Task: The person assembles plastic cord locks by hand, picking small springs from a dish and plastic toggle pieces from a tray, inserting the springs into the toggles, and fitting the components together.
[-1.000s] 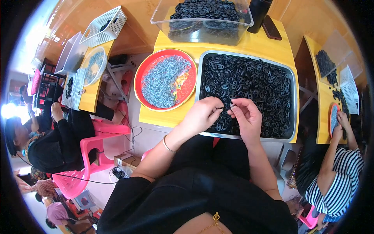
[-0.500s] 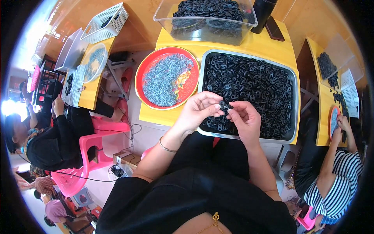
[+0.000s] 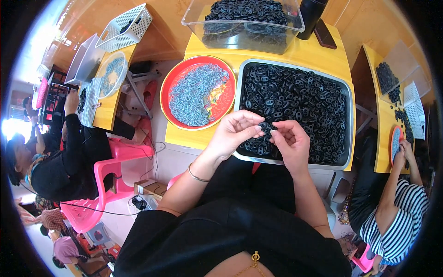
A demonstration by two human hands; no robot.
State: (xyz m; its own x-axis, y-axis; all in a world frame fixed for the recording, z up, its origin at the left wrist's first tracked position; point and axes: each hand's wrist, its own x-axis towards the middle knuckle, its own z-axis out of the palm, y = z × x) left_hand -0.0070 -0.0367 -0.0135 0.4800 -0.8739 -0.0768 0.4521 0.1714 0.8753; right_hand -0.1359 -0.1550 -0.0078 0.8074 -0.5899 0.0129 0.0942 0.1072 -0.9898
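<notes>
Black and smooth, a small piece (image 3: 265, 126) with rounded edges sits between the person's fingertips, just above the near left part of a steel tray (image 3: 351, 124); the left hand (image 3: 236, 131) pinches it between thumb and forefinger; the right hand (image 3: 291, 138) meets its other side, thumb and forefinger nearly together, though whether they grip something tiny cannot be told; glossy, two-holed black ovals (image 3: 304, 106) fill the tray; beside it, a round red plate (image 3: 224, 110) bears thin silvery metal bits (image 3: 194, 97).
</notes>
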